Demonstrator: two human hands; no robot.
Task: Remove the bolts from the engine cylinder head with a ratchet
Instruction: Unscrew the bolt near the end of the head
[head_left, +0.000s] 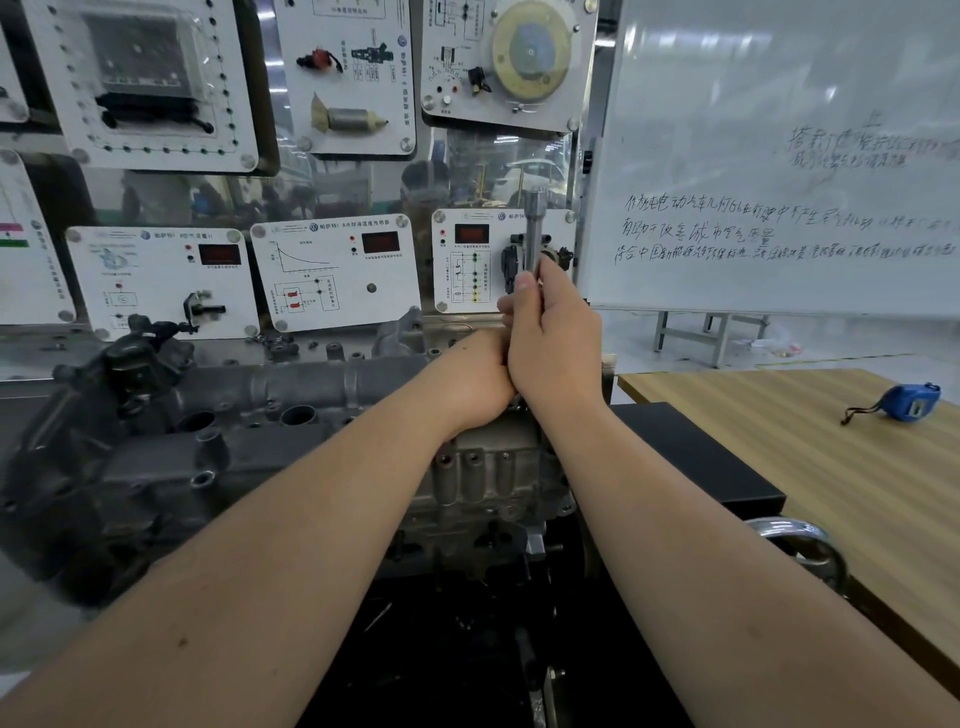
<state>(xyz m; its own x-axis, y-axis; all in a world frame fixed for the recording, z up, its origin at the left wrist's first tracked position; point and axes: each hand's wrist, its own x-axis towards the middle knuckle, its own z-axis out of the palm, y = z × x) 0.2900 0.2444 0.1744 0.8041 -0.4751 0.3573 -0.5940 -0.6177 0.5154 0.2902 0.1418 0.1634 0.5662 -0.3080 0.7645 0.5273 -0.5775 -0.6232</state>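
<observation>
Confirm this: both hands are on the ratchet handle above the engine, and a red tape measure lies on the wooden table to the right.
Not quite. The head view shows the tape measure is blue, not red. The rest holds: it lies on the wooden table to the right.

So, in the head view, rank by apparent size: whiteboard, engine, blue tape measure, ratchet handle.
1. Whiteboard
2. Engine, partly hidden by arms
3-4. Blue tape measure and ratchet handle: similar; the handle is partly covered, so unranked.
</observation>
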